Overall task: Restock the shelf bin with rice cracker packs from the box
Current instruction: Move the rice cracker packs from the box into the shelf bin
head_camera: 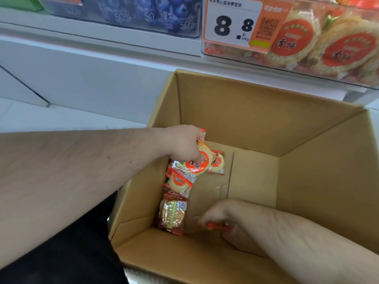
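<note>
An open cardboard box [266, 119] stands below the shelf. Several rice cracker packs [176, 214] lie along its left inner wall. My left hand [184, 143] reaches in over the left wall and grips a pack with an orange round label [196, 166]. Deep in the box near the front, my right hand [217, 216] is blurred and curls round another pack [215, 225], of which only an orange edge shows. The clear shelf bin [225, 52] at the upper right holds several of the same packs [295, 35].
A price tag reading 8.8 [231, 23] hangs on the bin's front. A neighbouring bin with blue packets [147, 15] sits to the left on the white shelf [102, 37]. A lower white shelf surface [61, 117] runs left of the box.
</note>
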